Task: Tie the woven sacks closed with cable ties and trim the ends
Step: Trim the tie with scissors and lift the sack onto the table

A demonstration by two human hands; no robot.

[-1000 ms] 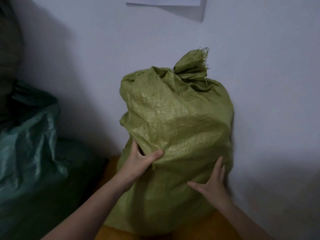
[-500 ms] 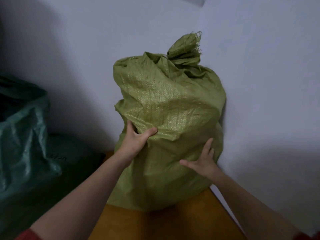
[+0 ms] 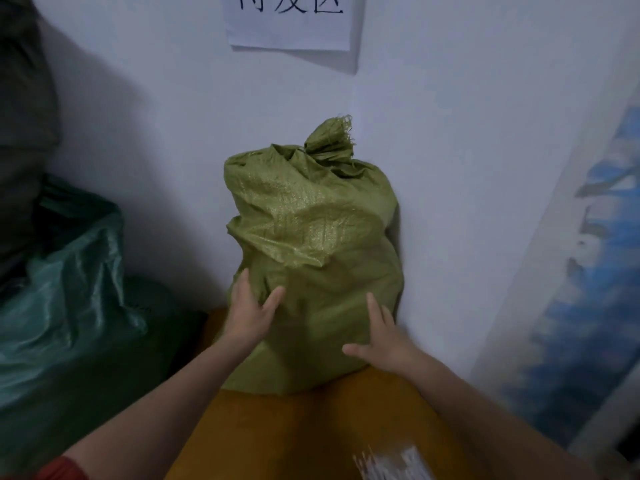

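A full olive-green woven sack [image 3: 315, 237] stands upright against the white wall on an orange-brown surface [image 3: 311, 431]. Its neck [image 3: 330, 140] is bunched tight at the top with a frayed end; no cable tie shows from here. My left hand [image 3: 249, 313] lies flat on the sack's lower left side, fingers straight. My right hand [image 3: 384, 337] lies flat on the lower right side, fingers spread and straight. No cutter or loose ties can be made out.
A dark green sack [image 3: 65, 299] sits to the left, with a darker one [image 3: 24, 116] above it. A paper sign [image 3: 289, 22] hangs on the wall above. A blue-and-white panel [image 3: 588, 271] leans at the right. A blurred white patch [image 3: 394, 462] lies at the near edge.
My left hand has let go of the fold it was gripping and now lies flat. The view has pulled back and tilted up, bringing the sign into sight.
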